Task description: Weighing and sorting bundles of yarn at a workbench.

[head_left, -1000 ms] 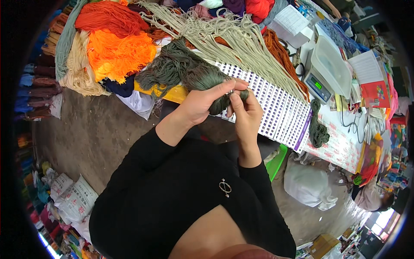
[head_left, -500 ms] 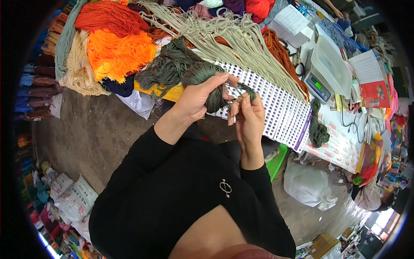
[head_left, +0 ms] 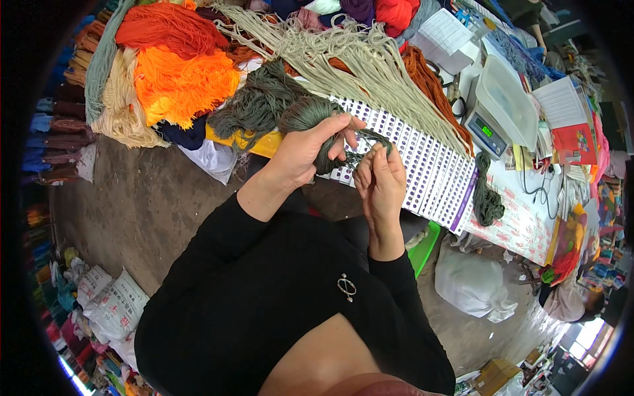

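A bundle of dark grey-green yarn (head_left: 305, 115) is gripped in my left hand (head_left: 298, 153), its thumb and fingers curled round the strands. My right hand (head_left: 383, 179) pinches a loop of the same yarn (head_left: 374, 136) between thumb and fingertips, just right of the bundle. Strands run across the gap between the two hands. Behind the bundle lies a loose heap of matching dark yarn (head_left: 261, 99). Under and beyond my hands is a white card sheet with rows of dark dots (head_left: 422, 165).
Orange yarn (head_left: 185, 86), red yarn (head_left: 172, 30) and long pale grey-green skeins (head_left: 350, 56) cover the table's far side. A scale with a clear tray (head_left: 505, 99) stands at right, near a small dark twisted skein (head_left: 487, 191). A white sack (head_left: 472, 277) sits on the floor.
My right hand's fingers have closed more tightly on the yarn loop, and the strands between my hands look more stretched. My left hand has barely moved.
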### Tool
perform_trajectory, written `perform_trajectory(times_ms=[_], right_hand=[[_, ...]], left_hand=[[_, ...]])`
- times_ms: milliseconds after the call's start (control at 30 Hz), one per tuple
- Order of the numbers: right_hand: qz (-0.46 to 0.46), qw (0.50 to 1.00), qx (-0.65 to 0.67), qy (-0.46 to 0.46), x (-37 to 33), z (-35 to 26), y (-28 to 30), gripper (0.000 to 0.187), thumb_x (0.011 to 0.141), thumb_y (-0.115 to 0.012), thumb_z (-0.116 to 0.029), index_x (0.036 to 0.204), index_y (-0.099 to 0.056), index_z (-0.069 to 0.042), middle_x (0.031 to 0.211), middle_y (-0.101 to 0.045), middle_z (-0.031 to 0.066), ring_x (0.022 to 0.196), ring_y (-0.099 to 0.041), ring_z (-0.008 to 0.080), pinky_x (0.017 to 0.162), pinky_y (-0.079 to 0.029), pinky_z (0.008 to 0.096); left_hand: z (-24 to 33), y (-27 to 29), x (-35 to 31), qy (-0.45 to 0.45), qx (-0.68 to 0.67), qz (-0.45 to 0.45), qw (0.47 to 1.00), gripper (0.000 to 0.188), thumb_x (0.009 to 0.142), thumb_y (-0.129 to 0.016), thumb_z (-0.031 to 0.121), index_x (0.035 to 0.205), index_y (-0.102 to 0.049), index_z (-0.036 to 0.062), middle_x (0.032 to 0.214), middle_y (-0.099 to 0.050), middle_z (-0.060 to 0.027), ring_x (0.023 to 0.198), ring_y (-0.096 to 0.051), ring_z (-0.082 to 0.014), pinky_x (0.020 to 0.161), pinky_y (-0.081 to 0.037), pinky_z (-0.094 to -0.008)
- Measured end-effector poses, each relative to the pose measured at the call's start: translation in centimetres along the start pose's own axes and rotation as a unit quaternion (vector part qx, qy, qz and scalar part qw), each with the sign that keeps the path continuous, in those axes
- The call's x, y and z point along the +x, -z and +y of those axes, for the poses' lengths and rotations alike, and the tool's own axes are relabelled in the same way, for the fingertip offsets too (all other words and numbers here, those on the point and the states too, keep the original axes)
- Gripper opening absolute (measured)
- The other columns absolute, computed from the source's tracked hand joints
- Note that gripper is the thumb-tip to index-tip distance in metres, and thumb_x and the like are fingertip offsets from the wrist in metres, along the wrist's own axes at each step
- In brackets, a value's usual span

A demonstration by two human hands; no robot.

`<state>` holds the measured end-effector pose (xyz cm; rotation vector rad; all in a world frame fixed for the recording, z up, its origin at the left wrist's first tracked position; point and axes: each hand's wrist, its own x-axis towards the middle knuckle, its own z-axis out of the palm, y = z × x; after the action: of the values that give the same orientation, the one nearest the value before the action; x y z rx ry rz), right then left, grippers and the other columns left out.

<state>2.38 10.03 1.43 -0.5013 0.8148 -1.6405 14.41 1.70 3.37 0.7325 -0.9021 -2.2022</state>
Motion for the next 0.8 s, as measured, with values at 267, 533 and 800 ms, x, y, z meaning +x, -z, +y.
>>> perform_trajectory(times_ms=[267, 533, 800], right_hand=[[0.014, 1.000, -0.004, -0.011, 0.0, -0.2, 0.2, 0.017, 0.095, -0.039, -0.023, 0.090, -0.042, -0.007, 0.055, -0.037, -0.0009, 0.042, -0.030, 0.0058, 0.037, -0.023, 0.0185], [0.022, 0.995, -0.051, -0.080, 0.0, -0.9, 0.0, 0.017, 0.094, -0.045, -0.023, 0.090, -0.042, -0.007, 0.055, -0.032, -0.0057, 0.042, -0.026, 0.0025, 0.037, -0.020, 0.0169], [0.029, 0.992, 0.122, -0.001, 0.4, -1.7, 1.4, 0.025, 0.093, -0.043, -0.022, 0.078, -0.050, -0.004, 0.056, -0.041, -0.0011, 0.040, -0.031, 0.0059, 0.040, -0.024, 0.0172]], left_hand=[[0.2, 0.0, 0.1, 0.032, -0.011, -0.008, 0.999, 0.027, 0.092, -0.043, 0.021, 0.100, -0.057, -0.0013, 0.070, -0.049, -0.0007, 0.051, -0.036, -0.0035, 0.053, -0.034, -0.0207], [0.3, 0.1, 0.4, 0.023, -0.024, -0.002, 0.999, 0.030, 0.093, -0.041, 0.022, 0.100, -0.056, -0.0025, 0.070, -0.049, -0.0011, 0.050, -0.035, -0.0034, 0.050, -0.031, -0.0189], [0.2, 1.6, 0.7, 0.025, -0.023, -0.083, 0.996, 0.048, 0.095, -0.035, 0.035, 0.093, -0.059, -0.0060, 0.069, -0.054, -0.0045, 0.053, -0.043, -0.0057, 0.052, -0.037, -0.0198]])
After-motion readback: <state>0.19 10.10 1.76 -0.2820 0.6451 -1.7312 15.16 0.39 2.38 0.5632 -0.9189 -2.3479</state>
